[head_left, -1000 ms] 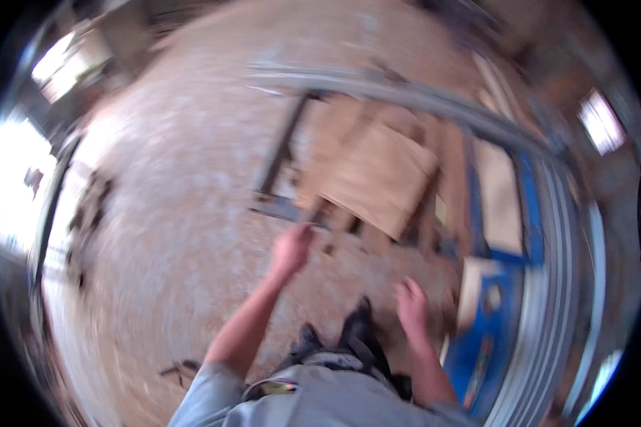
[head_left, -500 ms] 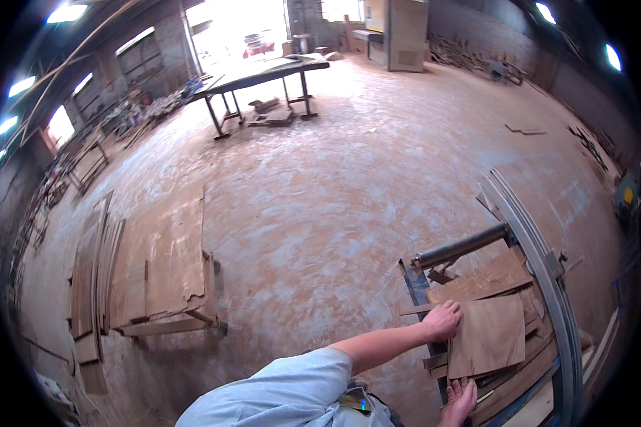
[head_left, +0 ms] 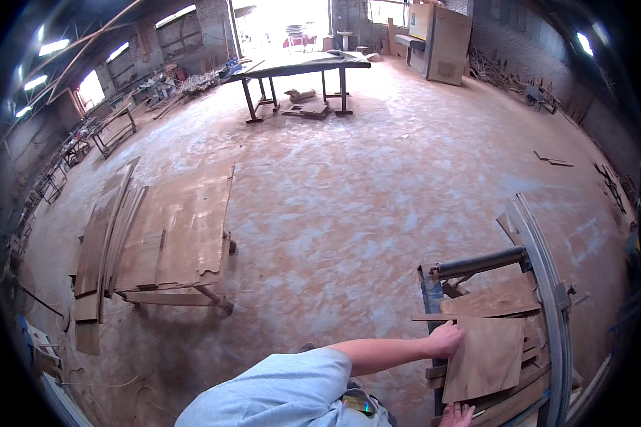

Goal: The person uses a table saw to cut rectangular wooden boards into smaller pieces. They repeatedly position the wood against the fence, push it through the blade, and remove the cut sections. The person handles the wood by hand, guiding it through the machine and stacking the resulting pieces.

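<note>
A thin square wooden panel (head_left: 486,358) lies tilted over a pile of wood strips on a metal frame at lower right. My left hand (head_left: 446,339) is closed on its upper left corner, the fingers curled. At the near lower corner of the panel is my right hand (head_left: 457,415), its fingers stretched out and apart against or just below the edge; the picture's lower rim cuts off the rest. Just beyond the panel, a narrow wood strip (head_left: 434,317) sticks out past the frame. Another brown sheet (head_left: 493,296) lies behind that strip.
A long metal rail (head_left: 543,263) bounds the frame on the right, with a roller (head_left: 479,262) across its far end. To the left stands a low cart with large wooden sheets (head_left: 185,220) and long boards. A dark-legged table (head_left: 299,66) is farther back.
My view has swung, so the room sits shifted rightward and the bench lower in the picture. Both hands stay by the same panel; its angle looks slightly turned.
</note>
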Available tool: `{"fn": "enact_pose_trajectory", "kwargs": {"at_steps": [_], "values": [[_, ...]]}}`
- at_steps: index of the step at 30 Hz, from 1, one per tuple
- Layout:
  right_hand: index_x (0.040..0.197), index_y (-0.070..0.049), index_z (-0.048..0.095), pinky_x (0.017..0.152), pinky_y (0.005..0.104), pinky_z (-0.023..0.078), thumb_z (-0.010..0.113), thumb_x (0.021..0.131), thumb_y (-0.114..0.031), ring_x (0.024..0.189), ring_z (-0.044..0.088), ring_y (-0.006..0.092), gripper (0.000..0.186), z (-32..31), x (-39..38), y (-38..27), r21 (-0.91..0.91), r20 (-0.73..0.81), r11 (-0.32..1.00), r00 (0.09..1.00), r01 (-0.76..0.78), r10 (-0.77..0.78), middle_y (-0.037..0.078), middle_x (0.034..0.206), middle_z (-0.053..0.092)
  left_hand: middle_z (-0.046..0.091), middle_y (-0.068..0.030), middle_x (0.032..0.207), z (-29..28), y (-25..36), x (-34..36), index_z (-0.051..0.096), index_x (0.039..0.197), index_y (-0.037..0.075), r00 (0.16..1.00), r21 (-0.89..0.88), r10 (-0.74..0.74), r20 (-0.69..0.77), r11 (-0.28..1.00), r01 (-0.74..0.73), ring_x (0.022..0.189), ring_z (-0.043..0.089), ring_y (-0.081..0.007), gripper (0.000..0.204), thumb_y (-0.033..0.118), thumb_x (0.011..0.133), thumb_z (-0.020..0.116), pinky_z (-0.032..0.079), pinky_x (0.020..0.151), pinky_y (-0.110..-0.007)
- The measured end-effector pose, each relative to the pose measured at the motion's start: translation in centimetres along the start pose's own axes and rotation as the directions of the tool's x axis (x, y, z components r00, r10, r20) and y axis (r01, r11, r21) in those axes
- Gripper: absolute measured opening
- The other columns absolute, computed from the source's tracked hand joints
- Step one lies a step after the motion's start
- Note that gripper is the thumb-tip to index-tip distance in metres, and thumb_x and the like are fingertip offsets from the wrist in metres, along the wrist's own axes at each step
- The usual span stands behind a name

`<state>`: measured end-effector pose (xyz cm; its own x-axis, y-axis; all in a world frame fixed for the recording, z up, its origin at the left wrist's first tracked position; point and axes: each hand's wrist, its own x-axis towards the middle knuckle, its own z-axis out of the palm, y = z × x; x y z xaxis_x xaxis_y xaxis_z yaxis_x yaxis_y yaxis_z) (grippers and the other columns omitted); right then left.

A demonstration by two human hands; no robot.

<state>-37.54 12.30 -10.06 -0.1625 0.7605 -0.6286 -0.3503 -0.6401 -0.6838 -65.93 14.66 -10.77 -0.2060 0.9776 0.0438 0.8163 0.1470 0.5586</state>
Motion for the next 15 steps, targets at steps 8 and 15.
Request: {"fn": "enact_pose_trajectory", "kwargs": {"at_steps": [8, 15], "values": [[0.136, -0.002, 0.045, 0.088, 0.0426, 0.044, 0.058, 0.094, -0.042, 0.101, 0.052, 0.0290, 0.060, -5.0, 0.4, 2.8, -0.264, -0.015, 0.960, 0.994, 0.097, -0.105, 0.016, 0.122, 0.055, 0.066, -0.0233, 0.090, -0.3, -0.8, -5.1, 0.069, 0.090, 0.001, 0.956, -0.368, -0.269, 0.121, 0.882, 0.295, 0.087, 0.066, -0.0394, 0.027, 0.023, 0.080, 0.058, 0.054, 0.079, -0.046], [0.138, -0.005, 0.047, 0.092, 0.0483, 0.045, 0.065, 0.086, -0.047, 0.116, 0.052, 0.0337, 0.069, 1.5, -4.5, 3.5, -0.169, -0.268, 0.978, 0.960, -0.125, 0.077, 0.014, 0.133, 0.053, 0.063, -0.0147, 0.069, -1.4, -1.1, -7.7, 0.064, 0.084, -0.005, 0.871, -0.607, -0.162, 0.463, 0.658, 0.445, 0.057, 0.064, -0.0252, 0.031, 0.025, 0.084, 0.055, 0.054, 0.047, -0.037]]}}
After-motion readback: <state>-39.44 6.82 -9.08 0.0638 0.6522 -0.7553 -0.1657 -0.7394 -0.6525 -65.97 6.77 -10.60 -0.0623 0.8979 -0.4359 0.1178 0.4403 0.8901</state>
